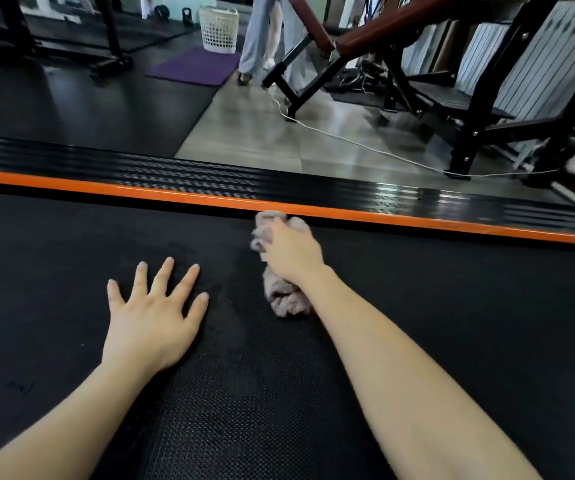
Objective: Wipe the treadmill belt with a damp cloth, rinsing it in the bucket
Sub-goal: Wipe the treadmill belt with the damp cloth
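Cloth [284, 296] bunched in your right hand [291, 252] on the belt [452, 306] beside the orange rail [140, 190], seemingly damp; your left hand [151, 317] lies flat, fingers spread

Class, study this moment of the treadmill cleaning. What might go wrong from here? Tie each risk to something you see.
1. The right hand grips the cloth in a bunch, so little of it meets the belt; streaks or missed strips seem likely.
2. The left hand lies flat on the belt beside a damp-looking patch; it might slip under weight.
3. The cloth sits close by the orange rail and may snag there.
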The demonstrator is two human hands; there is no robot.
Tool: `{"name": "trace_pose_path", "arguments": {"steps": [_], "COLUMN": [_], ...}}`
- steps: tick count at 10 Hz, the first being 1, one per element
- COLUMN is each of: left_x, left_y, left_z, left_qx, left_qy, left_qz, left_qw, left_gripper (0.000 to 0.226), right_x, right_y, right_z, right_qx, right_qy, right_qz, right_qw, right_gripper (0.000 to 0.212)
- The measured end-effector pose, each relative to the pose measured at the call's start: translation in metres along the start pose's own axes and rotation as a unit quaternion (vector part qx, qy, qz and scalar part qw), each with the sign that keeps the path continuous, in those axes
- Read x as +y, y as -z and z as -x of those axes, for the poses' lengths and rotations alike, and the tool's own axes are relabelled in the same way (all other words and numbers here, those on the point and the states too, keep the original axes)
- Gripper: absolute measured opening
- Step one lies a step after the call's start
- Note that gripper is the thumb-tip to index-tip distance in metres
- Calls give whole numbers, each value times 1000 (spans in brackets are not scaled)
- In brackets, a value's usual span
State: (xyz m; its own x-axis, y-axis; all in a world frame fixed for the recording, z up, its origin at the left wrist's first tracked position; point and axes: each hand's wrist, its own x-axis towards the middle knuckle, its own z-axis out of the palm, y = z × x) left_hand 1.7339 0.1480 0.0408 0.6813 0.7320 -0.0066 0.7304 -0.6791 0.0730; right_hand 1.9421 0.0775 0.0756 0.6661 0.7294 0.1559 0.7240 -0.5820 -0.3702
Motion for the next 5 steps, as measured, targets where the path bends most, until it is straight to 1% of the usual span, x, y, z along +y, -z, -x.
{"name": "trace_pose_path", "arguments": {"steps": [1, 2, 3, 4, 5], "left_x": [1, 3, 4, 3, 0], "left_y": [1, 0, -1, -1, 0], "left_z": [1, 1, 1, 0, -2], "left_qx": [-2, 2, 3, -1, -5], "left_qy": [0, 5, 11, 10, 5], "left_qz": [2, -3, -7, -10, -11], "left_qw": [1000, 1000, 1000, 1000, 1000], "left_gripper": [65, 69, 66, 70, 76], "right_x": [106, 148, 114, 19, -18], "right_y": [40, 63, 49, 8, -9], "right_z": [8, 18, 14, 7, 6], "right_qx": [35, 34, 50, -8, -72], "right_qy": [-165, -205, -177, -51, 67], "right_qz": [48, 115, 141, 73, 55], "right_qw": [985, 971, 973, 996, 994], "right_gripper": [35, 36, 28, 26, 37]}}
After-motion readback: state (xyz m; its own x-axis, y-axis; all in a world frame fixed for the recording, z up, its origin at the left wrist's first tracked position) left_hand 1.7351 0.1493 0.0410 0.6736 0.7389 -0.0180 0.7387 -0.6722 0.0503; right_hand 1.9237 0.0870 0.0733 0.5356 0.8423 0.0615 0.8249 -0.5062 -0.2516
